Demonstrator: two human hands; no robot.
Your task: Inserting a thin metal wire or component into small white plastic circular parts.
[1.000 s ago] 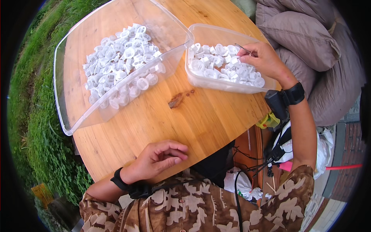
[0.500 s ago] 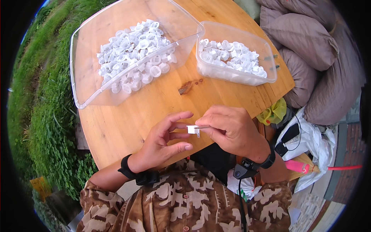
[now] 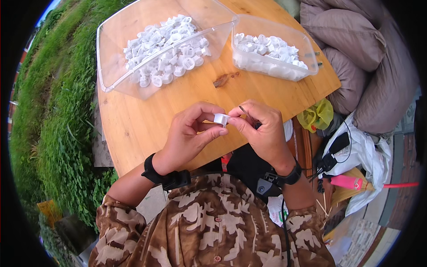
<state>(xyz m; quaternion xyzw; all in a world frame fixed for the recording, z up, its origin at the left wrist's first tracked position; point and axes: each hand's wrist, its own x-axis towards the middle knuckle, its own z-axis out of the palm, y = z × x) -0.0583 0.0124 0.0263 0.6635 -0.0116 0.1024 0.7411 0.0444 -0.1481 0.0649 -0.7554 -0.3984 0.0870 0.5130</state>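
Left hand (image 3: 189, 135) pinches small white plastic cap (image 3: 221, 119) above table (image 3: 147, 120) edge, steadying it; right hand (image 3: 262, 129) grip pressed on thin metal pin (image 3: 243, 109) at the cap; both tubs (image 3: 115, 66) of caps sit within reach.

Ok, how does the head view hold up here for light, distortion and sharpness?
Head view: even daylight, soft shadows; fisheye bends the wooden table edge, black corners; left hand, right hand and small white part are sharp; slight glare on the clear bin wall.
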